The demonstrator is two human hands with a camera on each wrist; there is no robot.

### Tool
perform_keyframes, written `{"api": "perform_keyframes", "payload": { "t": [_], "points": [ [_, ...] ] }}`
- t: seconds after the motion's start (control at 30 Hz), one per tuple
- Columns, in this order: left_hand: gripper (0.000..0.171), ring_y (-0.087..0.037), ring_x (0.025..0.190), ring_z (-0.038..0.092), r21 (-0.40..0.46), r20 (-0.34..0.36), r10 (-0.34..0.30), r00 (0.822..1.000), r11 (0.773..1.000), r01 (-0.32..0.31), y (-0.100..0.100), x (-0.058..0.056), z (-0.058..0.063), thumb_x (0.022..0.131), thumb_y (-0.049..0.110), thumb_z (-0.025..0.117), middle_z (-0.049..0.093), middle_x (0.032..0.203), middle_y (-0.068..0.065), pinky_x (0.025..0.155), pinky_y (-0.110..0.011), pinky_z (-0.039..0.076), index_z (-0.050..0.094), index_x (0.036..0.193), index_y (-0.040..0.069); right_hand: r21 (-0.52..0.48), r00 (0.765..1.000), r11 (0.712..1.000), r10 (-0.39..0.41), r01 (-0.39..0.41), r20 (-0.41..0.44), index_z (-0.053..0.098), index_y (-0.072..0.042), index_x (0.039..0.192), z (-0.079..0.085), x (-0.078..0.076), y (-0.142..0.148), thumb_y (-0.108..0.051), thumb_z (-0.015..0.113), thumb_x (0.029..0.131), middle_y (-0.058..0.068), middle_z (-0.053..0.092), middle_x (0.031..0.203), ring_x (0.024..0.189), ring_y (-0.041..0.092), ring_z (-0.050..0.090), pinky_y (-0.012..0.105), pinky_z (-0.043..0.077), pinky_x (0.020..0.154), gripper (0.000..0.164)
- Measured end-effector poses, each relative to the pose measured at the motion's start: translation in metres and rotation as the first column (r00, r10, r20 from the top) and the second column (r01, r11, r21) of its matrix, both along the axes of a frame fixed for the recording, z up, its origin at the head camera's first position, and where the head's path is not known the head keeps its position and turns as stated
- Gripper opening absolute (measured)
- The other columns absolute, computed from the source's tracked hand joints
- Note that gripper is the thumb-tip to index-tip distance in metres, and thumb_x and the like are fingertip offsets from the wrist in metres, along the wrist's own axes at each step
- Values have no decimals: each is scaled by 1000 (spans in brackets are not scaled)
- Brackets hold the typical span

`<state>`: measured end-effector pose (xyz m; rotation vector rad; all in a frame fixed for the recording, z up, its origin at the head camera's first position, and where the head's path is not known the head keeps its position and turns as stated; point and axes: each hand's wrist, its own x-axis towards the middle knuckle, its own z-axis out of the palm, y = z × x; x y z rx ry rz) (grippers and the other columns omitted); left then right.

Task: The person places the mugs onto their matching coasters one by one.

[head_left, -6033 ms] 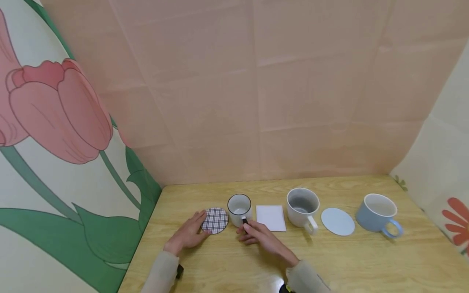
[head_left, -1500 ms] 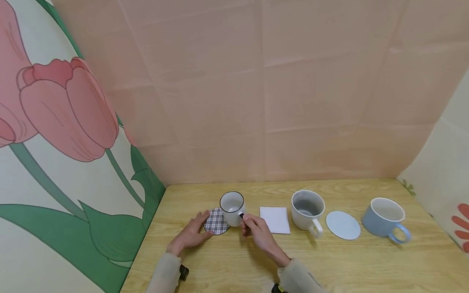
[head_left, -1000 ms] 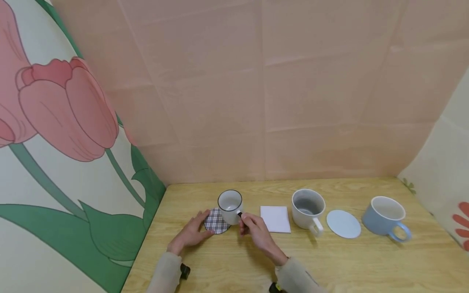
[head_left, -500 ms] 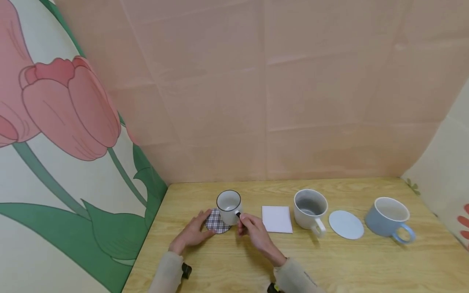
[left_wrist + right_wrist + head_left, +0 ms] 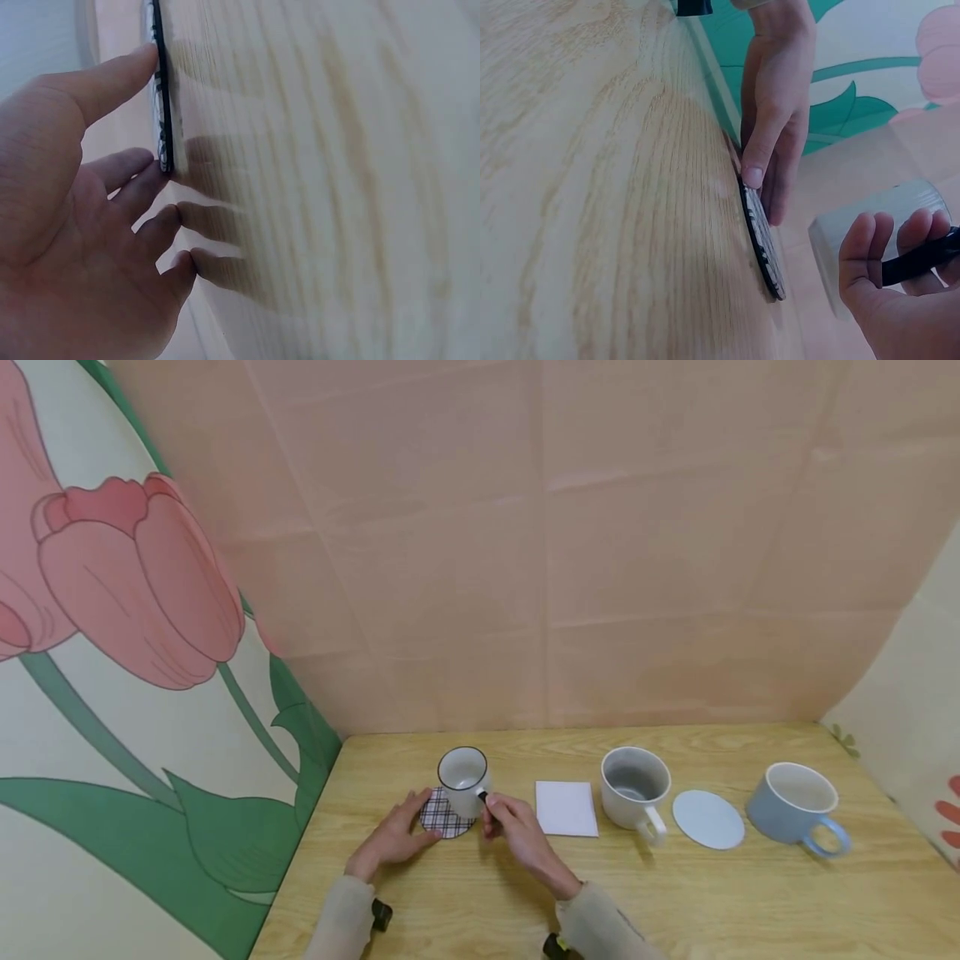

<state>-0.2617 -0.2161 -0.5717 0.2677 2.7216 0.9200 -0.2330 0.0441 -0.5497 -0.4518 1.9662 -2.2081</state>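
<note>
My right hand (image 5: 522,837) grips the black handle of a white enamel mug (image 5: 463,783) with a dark rim. The mug is held up and overlaps the right part of a round plaid coaster (image 5: 438,818); in the right wrist view, a gap shows between the mug (image 5: 832,240) and the coaster (image 5: 763,244). At the coaster's left side, my left hand (image 5: 395,837) lies with fingers spread, its thumb and index fingertip touching the edge. The left wrist view shows that thumb (image 5: 124,79) at the thin, dark-edged coaster (image 5: 162,112).
To the right on the wooden table (image 5: 480,910) lie a square white coaster (image 5: 567,809) and a round pale blue coaster (image 5: 708,820). A large white mug (image 5: 633,789) stands between them. A light blue mug (image 5: 787,806) stands farther right. A pink backdrop (image 5: 480,568) rises behind.
The right hand has lifted the enamel mug from the table and moved it left over the plaid coaster, drifting slightly farther left lately. The left hand stays at the coaster's edge.
</note>
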Motion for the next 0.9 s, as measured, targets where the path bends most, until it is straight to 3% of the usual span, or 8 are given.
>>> {"api": "perform_keyframes", "payload": {
  "t": [0.2, 0.37, 0.7, 0.9],
  "points": [
    [82, -34, 154, 14, -10, -15, -13, 1000, 1000, 13, -1, 0, 2, 93, 48, 67, 23, 165, -12, 123, -59, 13, 26, 160, 23, -8, 1000, 1000, 12, -12, -3, 58, 4, 90, 4, 0, -1, -26, 42, 109, 24, 56, 86, 78, 30, 60, 50, 60, 75, 39],
    [82, -37, 153, 15, 7, -18, -28, 999, 1000, 28, -1, 0, 3, 93, 44, 69, 23, 165, -15, 122, -62, 13, 27, 160, 20, -20, 1000, 1000, 23, -23, -6, 56, 11, 93, 6, 0, -3, -27, 43, 109, 17, 57, 85, 81, 34, 62, 47, 61, 76, 43],
    [81, -37, 153, 15, 12, -35, -29, 999, 999, 30, -1, 4, 3, 94, 44, 68, 24, 164, -15, 122, -61, 13, 28, 159, 17, -29, 999, 999, 37, -37, -14, 53, 20, 98, -4, -3, -12, -23, 41, 109, 33, 55, 91, 82, 28, 63, 58, 57, 81, 47],
    [82, -38, 152, 16, 13, -29, -8, 1000, 1000, 8, -2, 4, 3, 93, 45, 68, 24, 165, -15, 121, -63, 14, 28, 160, 19, -64, 999, 997, 35, -35, -3, 54, 20, 97, -10, -5, -18, -25, 41, 109, 30, 56, 88, 80, 26, 61, 61, 56, 83, 49]
  ]
}}
